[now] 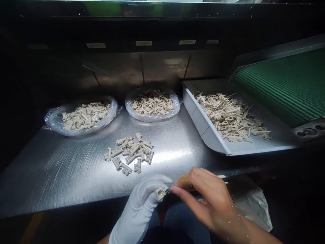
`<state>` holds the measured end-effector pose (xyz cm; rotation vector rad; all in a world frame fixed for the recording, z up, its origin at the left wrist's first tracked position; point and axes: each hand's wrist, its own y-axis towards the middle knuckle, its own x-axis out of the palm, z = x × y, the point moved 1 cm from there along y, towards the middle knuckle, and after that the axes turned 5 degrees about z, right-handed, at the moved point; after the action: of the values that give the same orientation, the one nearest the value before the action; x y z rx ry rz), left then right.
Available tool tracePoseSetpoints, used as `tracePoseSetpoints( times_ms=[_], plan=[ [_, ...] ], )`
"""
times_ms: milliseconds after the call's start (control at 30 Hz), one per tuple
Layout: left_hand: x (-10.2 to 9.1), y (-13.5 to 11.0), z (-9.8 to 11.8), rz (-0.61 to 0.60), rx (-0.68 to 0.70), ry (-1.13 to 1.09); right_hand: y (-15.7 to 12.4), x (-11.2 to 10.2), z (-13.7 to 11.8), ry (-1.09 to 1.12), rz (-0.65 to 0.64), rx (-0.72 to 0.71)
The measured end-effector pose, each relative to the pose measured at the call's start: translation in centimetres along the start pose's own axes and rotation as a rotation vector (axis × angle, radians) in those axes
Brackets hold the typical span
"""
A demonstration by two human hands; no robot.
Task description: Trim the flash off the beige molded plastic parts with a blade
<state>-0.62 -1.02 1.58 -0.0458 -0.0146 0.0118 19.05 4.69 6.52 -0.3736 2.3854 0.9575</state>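
Observation:
My left hand (142, 203), in a white glove, is closed round a small beige moulded plastic part (160, 193), its hollow opening facing me. My bare right hand (210, 196) is pinched right beside that part, with a tan covering on the index finger. A small dark, shiny bit shows between the part and my right fingertips; what the fingers grip is mostly hidden. Pale thin ends stick out behind the right knuckles. Beyond both hands, a loose pile of similar plastic parts (134, 150) lies on the metal table (76, 169).
Two clear plastic bags of parts stand at the back, a left bag (53, 118) and a middle bag (152, 118). To the right is a grey tray (198, 118) heaped with parts and thin sprues, beside a green conveyor belt (286, 81). A plastic bag (254, 203) hangs below the table edge.

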Motion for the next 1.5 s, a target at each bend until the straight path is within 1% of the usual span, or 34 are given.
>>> tracePoseSetpoints(
  times_ms=[167, 300, 400, 533, 600, 633, 733, 767, 833, 967, 1000, 1067, 1167, 1300, 1367, 1500],
  plan=[
    [0.0, 0.1, 0.2, -0.062, 0.008, 0.022, 0.0, 0.1, 0.2, 0.056, -0.042, 0.070],
    [0.0, 0.3, 0.2, -0.110, -0.033, -0.012, -0.1, 0.0, 0.6, 0.140, -0.097, 0.145],
    [0.0, 0.6, 0.5, -0.127, -0.051, -0.046, 0.0, -0.1, 1.0, 0.262, -0.182, 0.280],
    [0.0, 0.9, 0.9, -0.168, -0.058, -0.044, 0.0, 0.6, 1.7, 0.485, -0.299, 0.471],
    [0.1, 0.9, 0.9, -0.148, -0.037, 0.006, -0.1, 0.9, 2.1, 0.524, -0.298, 0.501],
    [0.1, 0.8, 0.7, -0.105, -0.019, 0.041, -0.1, 1.0, 2.3, 0.491, -0.257, 0.493],
    [0.2, 0.7, 0.0, 0.084, 0.026, 0.121, -0.3, 0.7, 2.8, 0.253, -0.045, 0.390],
    [0.2, 0.7, -0.2, 0.122, 0.019, 0.124, -0.3, 0.6, 2.8, 0.173, 0.009, 0.336],
    [0.3, 0.7, -0.5, 0.153, -0.053, 0.089, -0.3, 0.2, 2.5, 0.044, 0.053, 0.202],
    [0.6, 0.9, -0.4, 0.141, -0.289, -0.070, 0.1, -0.2, 1.3, -0.246, 0.072, -0.109],
    [0.6, 0.9, -0.3, 0.129, -0.322, -0.097, 0.2, -0.2, 0.9, -0.309, 0.081, -0.165],
    [0.6, 1.0, -0.2, 0.107, -0.343, -0.113, 0.5, -0.3, 0.2, -0.395, 0.095, -0.252],
    [0.6, 1.0, -0.3, 0.101, -0.330, -0.116, 1.0, -0.6, -0.8, -0.466, 0.087, -0.342],
    [0.5, 1.0, -1.0, 0.062, -0.387, -0.167, 2.0, -0.7, -1.3, -0.517, 0.051, -0.423],
    [0.3, 1.0, -1.2, 0.064, -0.389, -0.167, 2.3, -0.8, -1.3, -0.519, 0.039, -0.463],
    [0.1, 1.2, -1.3, 0.065, -0.358, -0.122, 2.9, -1.1, -1.4, -0.535, -0.008, -0.494]
  ],
)
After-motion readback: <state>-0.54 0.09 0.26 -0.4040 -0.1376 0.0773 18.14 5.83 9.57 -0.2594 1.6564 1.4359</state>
